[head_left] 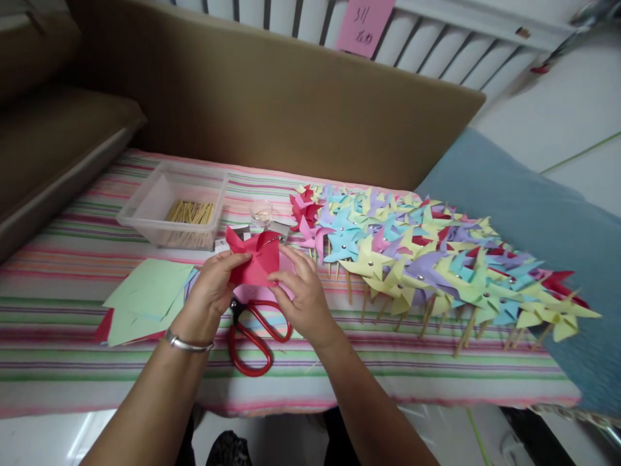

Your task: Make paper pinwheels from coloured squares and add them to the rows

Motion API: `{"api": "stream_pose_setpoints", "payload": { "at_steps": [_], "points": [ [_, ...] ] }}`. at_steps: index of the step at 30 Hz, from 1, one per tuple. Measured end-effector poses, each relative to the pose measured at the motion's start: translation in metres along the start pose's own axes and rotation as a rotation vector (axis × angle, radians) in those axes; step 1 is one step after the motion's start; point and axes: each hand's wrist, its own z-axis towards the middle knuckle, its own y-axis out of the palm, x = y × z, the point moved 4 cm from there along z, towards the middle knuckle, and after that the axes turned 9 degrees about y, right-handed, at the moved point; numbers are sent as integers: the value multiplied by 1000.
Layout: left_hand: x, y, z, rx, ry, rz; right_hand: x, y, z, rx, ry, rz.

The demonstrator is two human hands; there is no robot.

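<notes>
Both hands hold a red paper pinwheel [257, 257] just above the striped cloth. My left hand [211, 291], with a silver bracelet at the wrist, pinches its left side. My right hand [301, 294] grips its lower right edge with the fingers curled. A small silver pin head shows at the pinwheel's top right. Red-handled scissors [252, 340] lie on the cloth right below my hands, partly hidden by them.
A clear plastic box [172, 204] with wooden sticks stands at the back left. Green and red paper sheets [145, 301] lie at the left. Several finished pinwheels [412, 259] on sticks cover the right side. A small clear cup [261, 212] stands behind the hands.
</notes>
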Motion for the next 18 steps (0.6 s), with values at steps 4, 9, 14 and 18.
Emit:
{"api": "stream_pose_setpoints", "payload": {
  "at_steps": [4,9,14,18],
  "points": [
    [0,0,0,6,27,43,1,0,0,16,16,8],
    [-2,4,-1,-21,-4,139,4,-3,2,53,71,41],
    [-6,14,-7,-103,6,306,8,-5,3,88,164,16],
    [-10,20,-10,-190,26,372,10,-4,2,78,205,-7]
  ]
}}
